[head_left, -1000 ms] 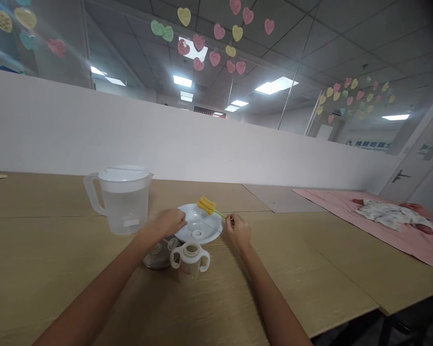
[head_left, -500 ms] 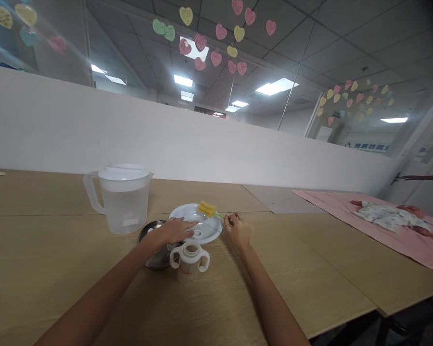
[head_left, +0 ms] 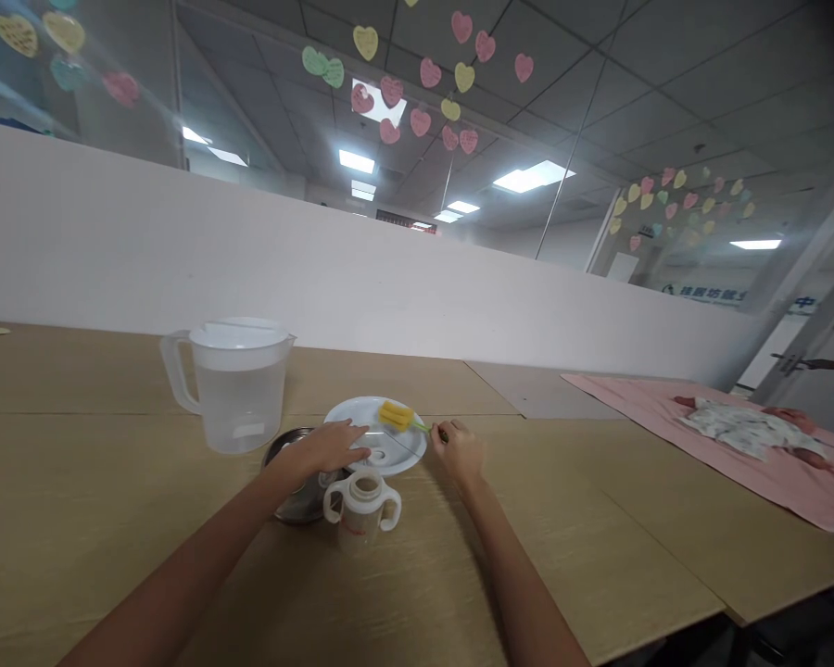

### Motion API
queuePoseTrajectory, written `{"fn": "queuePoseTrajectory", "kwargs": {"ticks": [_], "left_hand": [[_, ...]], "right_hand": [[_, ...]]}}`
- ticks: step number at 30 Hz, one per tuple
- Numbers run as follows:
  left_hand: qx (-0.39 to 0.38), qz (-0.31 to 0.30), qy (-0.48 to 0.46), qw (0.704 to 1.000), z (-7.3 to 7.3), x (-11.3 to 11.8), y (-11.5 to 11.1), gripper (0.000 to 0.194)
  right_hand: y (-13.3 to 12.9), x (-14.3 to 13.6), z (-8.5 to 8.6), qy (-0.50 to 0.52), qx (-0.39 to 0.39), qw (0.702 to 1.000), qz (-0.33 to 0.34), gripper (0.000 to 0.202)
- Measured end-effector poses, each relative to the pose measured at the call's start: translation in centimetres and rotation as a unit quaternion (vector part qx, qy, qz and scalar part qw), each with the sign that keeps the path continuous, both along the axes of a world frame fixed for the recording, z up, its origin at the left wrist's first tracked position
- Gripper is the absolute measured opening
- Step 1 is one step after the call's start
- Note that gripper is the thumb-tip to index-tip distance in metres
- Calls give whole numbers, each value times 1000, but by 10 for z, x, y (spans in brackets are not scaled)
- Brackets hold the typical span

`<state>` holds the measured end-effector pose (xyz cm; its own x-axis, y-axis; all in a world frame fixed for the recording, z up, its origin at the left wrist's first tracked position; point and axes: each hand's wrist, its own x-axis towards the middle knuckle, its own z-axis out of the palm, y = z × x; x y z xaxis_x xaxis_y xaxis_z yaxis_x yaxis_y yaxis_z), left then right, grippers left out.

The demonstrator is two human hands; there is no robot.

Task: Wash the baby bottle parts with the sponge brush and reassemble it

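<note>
Yellow sponge brush with green stick [head_left: 396, 416] is mid-frame, pinched by the right hand [head_left: 460, 454]; the open, empty left hand [head_left: 330, 446] is over a round white plate [head_left: 347, 410].

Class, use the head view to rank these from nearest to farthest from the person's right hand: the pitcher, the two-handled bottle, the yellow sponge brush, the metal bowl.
1. Yellow sponge brush: its handle is in the right hand.
2. Two-handled bottle: to that hand's left, closer to the camera.
3. Metal bowl: left of the bottle.
4. Pitcher: beyond the bowl, farther left.
</note>
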<state>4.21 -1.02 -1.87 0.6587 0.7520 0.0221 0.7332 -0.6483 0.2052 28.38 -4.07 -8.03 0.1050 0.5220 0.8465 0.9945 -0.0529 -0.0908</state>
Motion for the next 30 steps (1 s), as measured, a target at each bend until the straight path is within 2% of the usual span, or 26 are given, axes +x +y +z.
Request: {"fn": "queuePoseTrajectory", "kwargs": {"ticks": [10, 15, 19, 26, 30], "left_hand": [[18, 1, 5, 1000, 9, 6, -9, 57], [74, 22, 8, 997, 6, 8, -4, 44], [90, 19, -5, 996, 4, 9, -4, 32], [83, 45, -14, 995, 1, 11, -1, 14], [89, 53, -42, 994, -3, 12, 4, 5]], "right_hand": [[1, -1, 0, -8, -23, 998, 64, 32], [3, -3, -1, 22, -35, 996, 84, 31], [2, -3, 1, 39, -51, 995, 75, 32], [-3, -2, 10, 51, -82, 995, 4, 37], [-3, -5, 7, 28, -90, 995, 22, 35]]}}
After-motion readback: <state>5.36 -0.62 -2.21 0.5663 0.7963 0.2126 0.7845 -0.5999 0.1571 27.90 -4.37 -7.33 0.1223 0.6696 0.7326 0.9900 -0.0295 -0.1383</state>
